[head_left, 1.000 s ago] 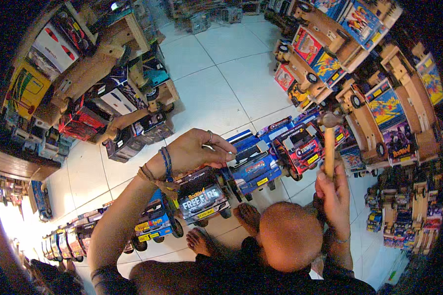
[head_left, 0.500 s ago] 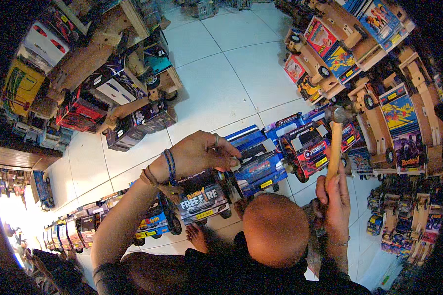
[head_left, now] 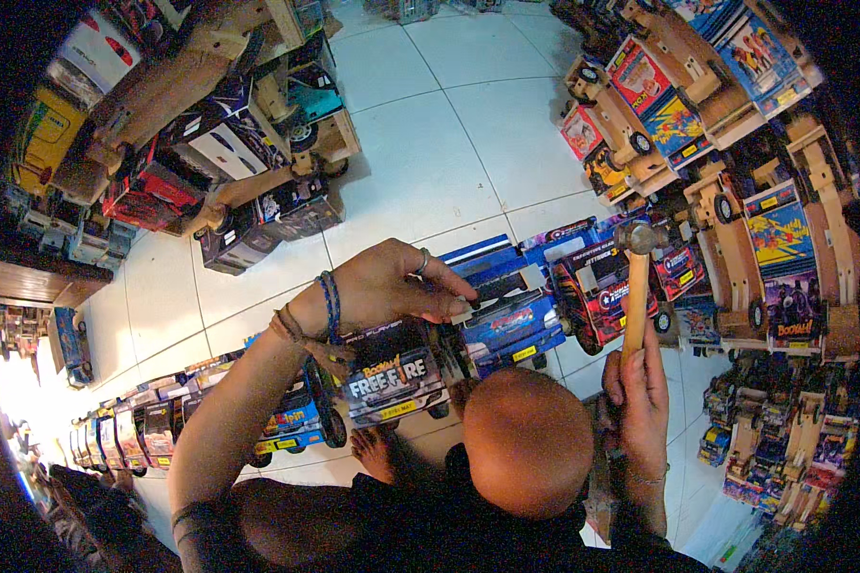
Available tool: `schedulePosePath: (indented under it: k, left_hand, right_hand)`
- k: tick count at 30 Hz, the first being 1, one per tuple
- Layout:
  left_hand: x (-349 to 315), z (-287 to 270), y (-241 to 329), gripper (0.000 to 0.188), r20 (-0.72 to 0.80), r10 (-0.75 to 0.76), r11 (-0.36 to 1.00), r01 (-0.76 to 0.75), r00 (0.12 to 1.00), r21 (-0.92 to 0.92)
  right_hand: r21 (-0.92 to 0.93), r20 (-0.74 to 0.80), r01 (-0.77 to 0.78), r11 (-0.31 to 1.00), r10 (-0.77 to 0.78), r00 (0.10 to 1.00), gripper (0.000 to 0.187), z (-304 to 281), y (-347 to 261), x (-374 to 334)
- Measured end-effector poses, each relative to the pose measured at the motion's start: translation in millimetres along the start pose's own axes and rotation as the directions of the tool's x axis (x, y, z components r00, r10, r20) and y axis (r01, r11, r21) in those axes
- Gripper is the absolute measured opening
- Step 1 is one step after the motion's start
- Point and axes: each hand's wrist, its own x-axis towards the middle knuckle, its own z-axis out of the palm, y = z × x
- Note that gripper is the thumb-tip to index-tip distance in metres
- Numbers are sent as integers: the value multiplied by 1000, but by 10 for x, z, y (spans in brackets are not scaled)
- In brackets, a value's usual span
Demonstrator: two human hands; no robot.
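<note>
Your left hand [head_left: 392,286] stays pressed on the roof of the blue toy truck [head_left: 506,320], fingers pinched together at its top edge just as half a second ago. Your right hand [head_left: 640,392] keeps its fist clamped on the wooden handle of the hammer [head_left: 637,277], whose metal head now hangs slightly higher, just right of the blue toy truck, above the red toy truck [head_left: 607,286] beside it.

A row of toy trucks [head_left: 506,320] is sitting at centre. Stacked trucks [head_left: 191,143] are lying at ten o'clock, wooden trucks [head_left: 736,153] at two o'clock, another truck row [head_left: 134,430] at eight o'clock.
</note>
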Motion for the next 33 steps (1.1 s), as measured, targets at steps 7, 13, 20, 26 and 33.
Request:
schedulePosePath:
  k: [7,13,20,26,33]
  left_hand:
    - [20,-3,-40,24,-7,-30,1000,30,1000,-8]
    - [15,-10,-88,23,-18,23,999,-24,1000,-31]
    - [5,15,-52,24,-42,16,999,-17,999,-29]
    - [-5,32,3,24,-71,-4,997,9,997,72]
    - [4,33,-12,23,-60,-18,1000,19,998,3]
  right_hand:
    - [-26,33,-82,996,83,996,49,-16,-34,-40]
    - [-31,24,-81,996,82,996,37,-22,3,-56]
    - [-208,52,-5,978,16,999,42,-161,46,-36]
    - [-420,71,-44,907,81,994,47,-256,55,-49]
    - [-654,286,221,723,-34,958,53,-317,-7,-25]
